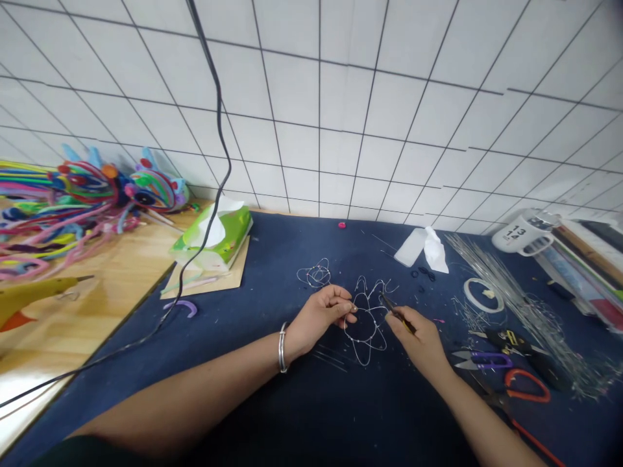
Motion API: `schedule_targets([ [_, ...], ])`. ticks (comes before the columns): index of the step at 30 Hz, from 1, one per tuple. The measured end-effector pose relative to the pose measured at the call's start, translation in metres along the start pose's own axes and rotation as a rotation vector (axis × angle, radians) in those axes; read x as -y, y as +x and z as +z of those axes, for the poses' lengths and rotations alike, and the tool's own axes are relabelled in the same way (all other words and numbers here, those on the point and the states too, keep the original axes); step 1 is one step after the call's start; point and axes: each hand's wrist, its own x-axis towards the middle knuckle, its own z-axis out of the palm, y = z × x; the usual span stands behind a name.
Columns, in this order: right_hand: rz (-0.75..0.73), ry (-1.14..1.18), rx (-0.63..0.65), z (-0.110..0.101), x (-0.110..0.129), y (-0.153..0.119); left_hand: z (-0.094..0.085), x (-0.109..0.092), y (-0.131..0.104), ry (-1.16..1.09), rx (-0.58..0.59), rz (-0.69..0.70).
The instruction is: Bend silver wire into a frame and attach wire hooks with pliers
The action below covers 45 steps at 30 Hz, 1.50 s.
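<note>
A white tiled wall backs my view, and below it a tabletop [292, 415] under dark blue cloth runs out to bare wood at nine o'clock. At the centre lies a wire frame [366, 324] bent into petal loops, flat on the cloth. My left hand [318, 318] pinches the frame's nine o'clock edge between thumb and fingertips, its grip clenched on the wire, a metal bangle [281, 348] on the wrist. My right hand [421, 337] holds a slim dark tool [395, 311] with a yellow band, its grip clenched round the handle and the tip touching the frame at its two o'clock side. A smaller wire shape [315, 274] rests just beyond at eleven o'clock. At three o'clock I see scissors [479, 360], red-handled pliers [523, 389] and a bundle of straight wires [516, 298]. A tissue pack [217, 240] and a heap of coloured pipe cleaners [73, 201] sit at ten o'clock.
</note>
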Motion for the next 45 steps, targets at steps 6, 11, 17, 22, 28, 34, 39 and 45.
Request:
schedule_targets([
  [6,0.083,0.122,0.073,0.001,0.009,-0.004,-0.001,0.004,0.001,0.045,-0.044,0.033],
  [11,0.054,0.074,0.084,0.002,0.011,-0.004,0.002,0.003,-0.001,0.018,-0.006,-0.001],
  [17,0.065,0.036,0.085,0.0,0.011,-0.002,0.004,-0.003,-0.004,0.015,0.066,-0.05],
  [22,0.086,0.078,0.069,-0.003,0.009,0.0,0.004,-0.006,-0.006,0.057,0.09,-0.064],
  [28,0.107,0.133,0.052,-0.003,0.008,-0.001,0.005,-0.007,-0.007,0.095,0.124,-0.076],
  [34,0.124,0.185,-0.008,-0.003,0.006,-0.004,0.004,-0.004,-0.007,0.118,0.129,-0.073],
  [39,0.116,0.21,-0.02,-0.003,0.003,-0.004,0.004,-0.002,-0.007,0.143,0.133,-0.069],
  [45,0.134,0.264,-0.084,0.0,0.001,-0.004,0.007,-0.005,-0.009,0.133,0.126,-0.073],
])
